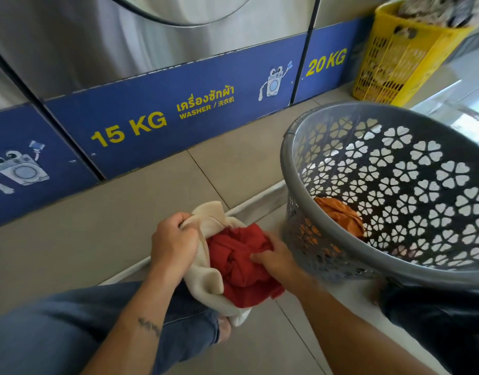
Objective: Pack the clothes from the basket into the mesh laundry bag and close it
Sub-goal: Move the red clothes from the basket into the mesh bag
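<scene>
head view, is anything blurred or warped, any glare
Head view: wide-angle bend curves the washers' blue panel; right hand and near basket wall smeared by motion; floor glare beside the yellow basket; left hand, bag and red cloth fairly sharp.

"15 KG", "WASHER" — blue panel [157,123]
</scene>
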{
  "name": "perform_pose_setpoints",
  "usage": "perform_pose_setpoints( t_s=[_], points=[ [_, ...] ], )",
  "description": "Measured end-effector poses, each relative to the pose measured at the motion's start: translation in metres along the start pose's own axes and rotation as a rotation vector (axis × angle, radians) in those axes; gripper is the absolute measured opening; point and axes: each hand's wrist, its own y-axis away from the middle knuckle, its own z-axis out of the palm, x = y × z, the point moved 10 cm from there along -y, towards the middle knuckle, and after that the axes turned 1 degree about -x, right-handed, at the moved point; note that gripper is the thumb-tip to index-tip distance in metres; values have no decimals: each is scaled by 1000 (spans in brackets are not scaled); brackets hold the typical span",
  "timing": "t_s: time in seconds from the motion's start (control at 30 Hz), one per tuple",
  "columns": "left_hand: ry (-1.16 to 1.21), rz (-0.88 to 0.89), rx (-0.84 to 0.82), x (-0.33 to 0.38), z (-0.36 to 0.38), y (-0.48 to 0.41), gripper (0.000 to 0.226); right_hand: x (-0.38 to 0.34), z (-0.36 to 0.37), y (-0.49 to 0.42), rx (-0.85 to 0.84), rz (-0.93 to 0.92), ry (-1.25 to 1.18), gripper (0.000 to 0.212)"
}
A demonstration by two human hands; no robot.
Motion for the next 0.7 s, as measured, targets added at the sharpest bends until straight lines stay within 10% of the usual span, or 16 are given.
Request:
perform_pose_setpoints(
  t_s=[0.33,0.47,0.7],
  points=[
    [19,34,-130,1,18,0,20,-84,44,57,62,-530,356,31],
    [184,25,-116,-1,11,0,16,-78,106,53,-130,-851,684,57],
    [123,69,30,-3,-5,-8,29,-55,98,-16,-215,-662,835,70]
  ],
)
